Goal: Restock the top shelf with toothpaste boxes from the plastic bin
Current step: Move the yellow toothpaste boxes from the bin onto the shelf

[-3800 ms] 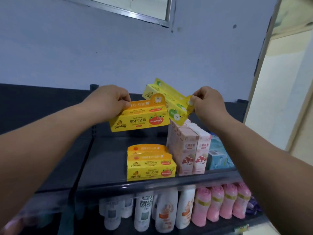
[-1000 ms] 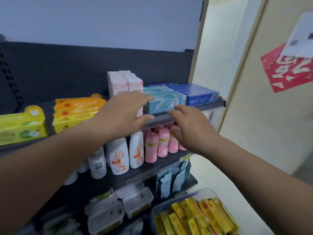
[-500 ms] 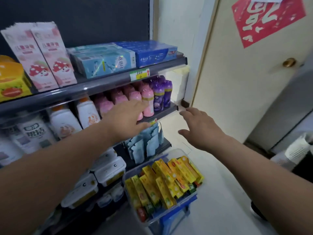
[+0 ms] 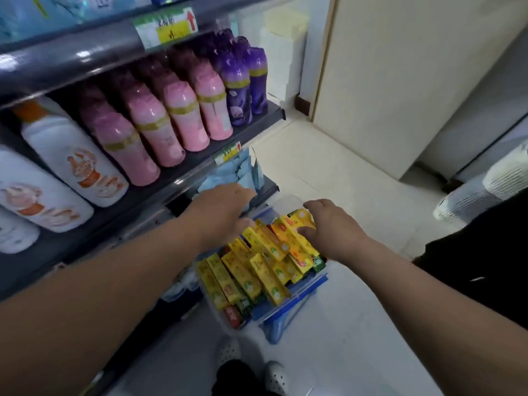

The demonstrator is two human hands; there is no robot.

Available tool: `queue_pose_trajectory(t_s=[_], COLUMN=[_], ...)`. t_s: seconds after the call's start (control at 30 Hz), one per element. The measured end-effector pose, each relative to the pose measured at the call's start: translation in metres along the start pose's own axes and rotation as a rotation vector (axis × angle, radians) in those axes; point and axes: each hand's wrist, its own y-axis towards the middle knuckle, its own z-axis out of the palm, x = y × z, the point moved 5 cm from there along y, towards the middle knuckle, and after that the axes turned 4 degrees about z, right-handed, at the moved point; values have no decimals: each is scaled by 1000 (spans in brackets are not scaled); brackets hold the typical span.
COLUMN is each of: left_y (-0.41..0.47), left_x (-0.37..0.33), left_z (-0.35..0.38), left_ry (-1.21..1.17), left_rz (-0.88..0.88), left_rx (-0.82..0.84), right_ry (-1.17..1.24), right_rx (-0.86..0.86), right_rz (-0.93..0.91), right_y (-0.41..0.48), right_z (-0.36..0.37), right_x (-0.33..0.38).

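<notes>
At the lower centre of the frame, both hands, left hand [image 4: 225, 208] and right hand [image 4: 333, 227], hover empty with fingers spread over the toothpaste boxes [image 4: 257, 264] in the plastic bin [image 4: 213, 305]; they look light, stiff and crushable, best pinched across the long sides.

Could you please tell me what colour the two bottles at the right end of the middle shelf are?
The two bottles are purple, seen in the head view.

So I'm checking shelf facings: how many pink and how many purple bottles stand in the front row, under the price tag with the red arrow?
Pink bottles: 4
Purple bottles: 2
Total: 6 in the front row. More stand behind them, too dark and hidden to count.
</notes>
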Motion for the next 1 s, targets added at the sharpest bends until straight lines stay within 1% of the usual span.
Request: queue_pose_trajectory(t_s=[0.17,0.37,0.63,0.8,1.0], left_y=[33,57,78,86,91], left_x=[7,11,27,30,36], left_z=[67,137,195,216,229], left_ry=[-20,42,7,38,10], left_rz=[53,142,155,205,211], left_rx=[156,306,436,466,446], right_ry=[55,132,214,248,303], right_rx=[103,155,164,119,36], right_rz=[134,261,323,330,389], right_y=[23,51,94,114,127], right_z=[58,118,184,210,223], right_x=[-31,-54,-59,-61,-63])
